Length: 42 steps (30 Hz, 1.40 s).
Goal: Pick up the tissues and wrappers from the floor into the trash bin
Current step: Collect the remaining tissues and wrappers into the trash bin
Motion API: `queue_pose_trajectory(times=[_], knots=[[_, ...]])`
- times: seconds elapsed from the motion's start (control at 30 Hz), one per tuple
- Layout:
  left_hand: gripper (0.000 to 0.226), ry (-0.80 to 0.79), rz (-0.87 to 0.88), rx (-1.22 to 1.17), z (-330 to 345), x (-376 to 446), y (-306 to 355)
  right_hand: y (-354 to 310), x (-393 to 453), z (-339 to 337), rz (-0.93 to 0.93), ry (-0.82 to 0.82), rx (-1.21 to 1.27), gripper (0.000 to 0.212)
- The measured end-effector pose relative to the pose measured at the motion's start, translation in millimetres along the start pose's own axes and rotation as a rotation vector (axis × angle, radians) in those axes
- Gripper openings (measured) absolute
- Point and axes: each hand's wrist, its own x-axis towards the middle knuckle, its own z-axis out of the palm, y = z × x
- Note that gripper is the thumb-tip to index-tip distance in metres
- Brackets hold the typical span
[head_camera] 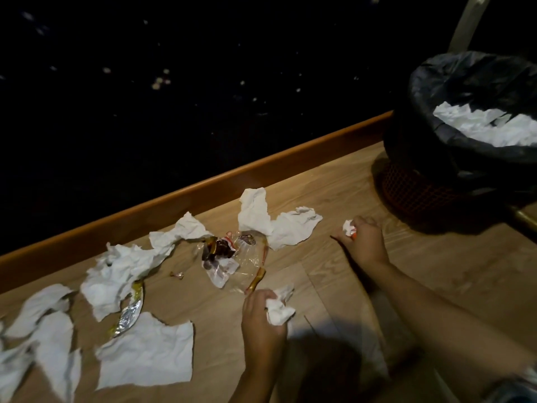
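Several crumpled white tissues (116, 271) lie scattered over the wooden floor (436, 271), mixed with wrappers: a clear and brown one (220, 254), a silver foil one (129, 315) and a gold strip (257, 279). My left hand (261, 321) is closed around a crumpled tissue (280, 311) low in the middle. My right hand (363, 237) grips a small white wad with an orange edge (349, 229) just above the floor, left of the trash bin (421, 193). The bin, lined with a black bag, holds white tissues (488, 126).
A wooden skirting board (203, 187) runs diagonally behind the litter, with a dark speckled surface (174, 97) beyond it. A pale curved chair leg (467, 21) rises behind the bin. A flat tissue (148, 356) lies at the near left.
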Motion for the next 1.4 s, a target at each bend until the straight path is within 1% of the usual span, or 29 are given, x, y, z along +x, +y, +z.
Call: queue_pose_trajectory(times=[0.07, 0.1, 0.13, 0.2, 0.23, 0.3, 0.4, 0.5, 0.57, 0.63, 0.67, 0.73, 0.77, 0.83, 0.93, 1.0, 1.07, 1.1, 1.2, 1.3, 1.4], knots=[[0.055, -0.015, -0.129, -0.096, -0.9, 5.5, 15.0, 2.7, -18.8, -1.2, -0.042, 0.026, 0.061, 0.031], [0.059, -0.013, -0.14, -0.12, -0.7, 9.8, 22.7, 4.5, -27.7, -2.8, -0.048, 0.03, 0.097, 0.029], [0.056, 0.0, -0.105, -0.123, -0.1, 15.2, 30.4, 6.9, -35.0, -5.0, -0.051, 0.043, 0.122, 0.031], [0.044, 0.029, 0.011, -0.081, -0.6, 26.3, 48.6, 11.6, -44.2, -10.7, -0.061, 0.101, 0.151, 0.042], [0.039, 0.041, 0.061, -0.047, -0.7, 31.5, 58.6, 11.6, -47.8, -16.1, -0.061, 0.134, 0.17, 0.044], [0.033, 0.06, 0.115, -0.005, 2.0, 41.2, 76.7, 9.2, -51.3, -29.6, -0.067, 0.185, 0.204, 0.039], [0.033, 0.027, 0.129, -0.06, 9.8, 55.1, 103.0, 3.6, -51.4, -53.0, -0.121, 0.173, 0.21, 0.03], [0.033, -0.044, 0.146, -0.139, 18.1, 69.4, 133.5, -11.8, -49.6, -78.5, -0.185, 0.165, 0.25, 0.032], [0.03, -0.088, 0.158, -0.181, 22.8, 78.6, 158.0, -26.0, -48.8, -94.1, -0.239, 0.21, 0.279, 0.033], [0.022, -0.114, 0.147, -0.222, 30.5, 85.2, 179.6, -39.4, -46.2, -109.9, -0.303, 0.28, 0.268, 0.028], [0.023, -0.124, 0.123, -0.249, 34.0, 86.5, 190.8, -45.5, -44.3, -118.6, -0.328, 0.312, 0.266, 0.023], [0.033, -0.162, 0.067, -0.307, 43.3, 89.3, 211.2, -56.5, -41.7, -138.8, -0.359, 0.369, 0.27, 0.01], [0.034, -0.188, 0.062, -0.322, 48.0, 90.6, 221.4, -61.1, -40.3, -149.4, -0.374, 0.414, 0.269, 0.012], [0.034, -0.239, 0.068, -0.376, 53.4, 89.6, 246.4, -65.3, -36.4, -170.7, -0.395, 0.515, 0.27, 0.025], [0.041, -0.271, 0.05, -0.496, 63.7, 91.8, 285.7, -66.0, -25.7, -203.5, -0.411, 0.606, 0.28, 0.034], [0.054, -0.314, -0.01, -0.56, 73.8, 96.1, 311.7, -63.3, -14.7, -223.2, -0.407, 0.655, 0.271, 0.039], [0.075, -0.357, -0.082, -0.579, 85.3, 102.6, 336.9, -61.2, -2.2, -240.6, -0.364, 0.701, 0.305, 0.043], [0.077, -0.368, -0.093, -0.58, 92.2, 106.8, 347.5, -60.4, 4.1, -248.1, -0.337, 0.722, 0.329, 0.044], [0.057, -0.365, -0.076, -0.607, 112.1, 116.9, 378.2, -55.8, 24.3, -268.7, -0.295, 0.771, 0.357, 0.042], [0.056, -0.327, -0.024, -0.61, 130.1, 126.8, 403.3, -48.7, 46.6, -284.9, -0.274, 0.807, 0.355, 0.045], [0.058, -0.27, 0.005, -0.612, 148.0, 140.0, 420.4, -41.5, 69.2, -296.5, -0.204, 0.842, 0.247, 0.051]])
